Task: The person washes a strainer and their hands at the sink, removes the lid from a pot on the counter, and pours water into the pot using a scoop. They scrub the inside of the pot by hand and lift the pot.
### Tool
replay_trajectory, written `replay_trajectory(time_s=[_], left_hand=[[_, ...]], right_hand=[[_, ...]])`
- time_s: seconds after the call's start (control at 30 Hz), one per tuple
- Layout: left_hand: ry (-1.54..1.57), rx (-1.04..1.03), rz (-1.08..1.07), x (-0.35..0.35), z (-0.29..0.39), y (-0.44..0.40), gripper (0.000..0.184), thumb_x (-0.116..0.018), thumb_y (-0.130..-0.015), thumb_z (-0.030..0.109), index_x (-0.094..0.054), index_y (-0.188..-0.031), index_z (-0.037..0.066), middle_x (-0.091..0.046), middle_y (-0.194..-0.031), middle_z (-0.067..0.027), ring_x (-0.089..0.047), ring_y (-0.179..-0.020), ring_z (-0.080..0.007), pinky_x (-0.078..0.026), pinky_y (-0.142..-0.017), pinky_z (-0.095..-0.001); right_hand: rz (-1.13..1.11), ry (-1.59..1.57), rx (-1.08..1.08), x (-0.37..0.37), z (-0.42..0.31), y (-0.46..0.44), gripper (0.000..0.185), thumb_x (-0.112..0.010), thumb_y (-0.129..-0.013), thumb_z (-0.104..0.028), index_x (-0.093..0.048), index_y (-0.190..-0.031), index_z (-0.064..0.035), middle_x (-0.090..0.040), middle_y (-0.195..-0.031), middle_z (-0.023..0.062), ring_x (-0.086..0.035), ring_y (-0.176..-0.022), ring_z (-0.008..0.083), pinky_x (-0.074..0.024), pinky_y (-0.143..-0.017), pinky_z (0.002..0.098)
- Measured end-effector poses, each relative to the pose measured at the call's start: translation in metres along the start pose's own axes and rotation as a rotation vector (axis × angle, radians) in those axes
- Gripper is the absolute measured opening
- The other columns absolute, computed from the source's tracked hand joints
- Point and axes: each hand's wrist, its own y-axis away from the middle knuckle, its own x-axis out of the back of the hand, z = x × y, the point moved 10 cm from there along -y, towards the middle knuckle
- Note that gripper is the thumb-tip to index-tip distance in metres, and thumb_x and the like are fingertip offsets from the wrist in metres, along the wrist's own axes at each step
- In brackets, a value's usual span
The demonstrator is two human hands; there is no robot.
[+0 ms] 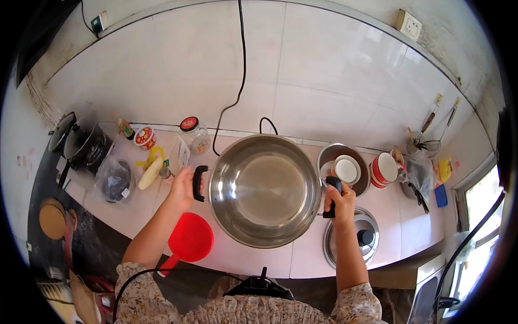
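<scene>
A wide stainless steel pot [264, 189] with two black side handles is in the middle of the view, its shiny inside facing me. My left hand [184, 189] grips the black handle on its left side. The opposite handle is wrapped by my right hand [341, 202]. I see nothing inside the pot but reflections. Below my left forearm lies a red plastic ladle [191, 237], its handle toward the counter's front edge. A metal lid with a black knob [365, 236] rests on the counter, partly behind my right forearm.
Behind my right hand stands a steel bowl [326, 156] with a white bowl [346, 169] in it. Red-and-white bowls [384, 168] are farther right. A glass jar [195, 137], a pale long vegetable [151, 173] and a bagged dark bowl [114, 181] stand left. A black cable [243, 65] hangs down the wall.
</scene>
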Motion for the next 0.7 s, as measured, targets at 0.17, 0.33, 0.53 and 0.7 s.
replay_trajectory(time_s=[0.17,0.33,0.53,0.7], left_hand=[[-0.086,0.122,-0.014,-0.02,-0.019,-0.019,0.041,-0.051,-0.079,0.046,-0.054,-0.09,0.007,-0.053,-0.076,-0.0073,-0.049,-0.069,-0.0171,-0.04,-0.066,-0.0296],[-0.143,0.12,-0.012,-0.032,-0.022,-0.028,0.044,-0.049,-0.08,0.046,-0.054,-0.095,0.005,-0.054,-0.078,-0.0062,-0.05,-0.071,-0.0163,-0.04,-0.066,-0.0299],[-0.218,0.138,-0.015,-0.038,-0.019,-0.023,0.036,-0.049,-0.082,0.044,-0.055,-0.093,0.01,-0.054,-0.079,-0.0056,-0.051,-0.072,-0.0158,-0.04,-0.066,-0.0296],[-0.195,0.134,0.044,-0.028,-0.023,-0.018,0.036,-0.046,-0.084,0.043,-0.055,-0.092,0.009,-0.055,-0.078,-0.0055,-0.052,-0.074,-0.0161,-0.043,-0.07,-0.0298]], right_hand=[[0.017,-0.044,-0.114,0.033,0.04,-0.031,0.012,-0.057,-0.079,-0.01,-0.052,-0.072,-0.0014,-0.047,-0.05,0.0033,-0.043,-0.037,0.011,-0.0343,-0.036,0.0219],[0.009,-0.093,-0.174,0.049,0.07,-0.052,0.01,-0.057,-0.078,-0.01,-0.052,-0.073,-0.0024,-0.047,-0.051,0.0035,-0.043,-0.037,0.0118,-0.0356,-0.035,0.0226],[-0.03,-0.109,-0.235,0.047,0.087,-0.064,0.011,-0.055,-0.08,-0.013,-0.052,-0.08,-0.0018,-0.046,-0.054,0.0025,-0.042,-0.04,0.0117,-0.035,-0.037,0.0224],[-0.095,-0.07,-0.269,0.043,0.092,-0.076,0.014,-0.052,-0.081,-0.014,-0.053,-0.085,-0.0008,-0.044,-0.056,0.0018,-0.041,-0.042,0.0112,-0.0346,-0.04,0.0221]])
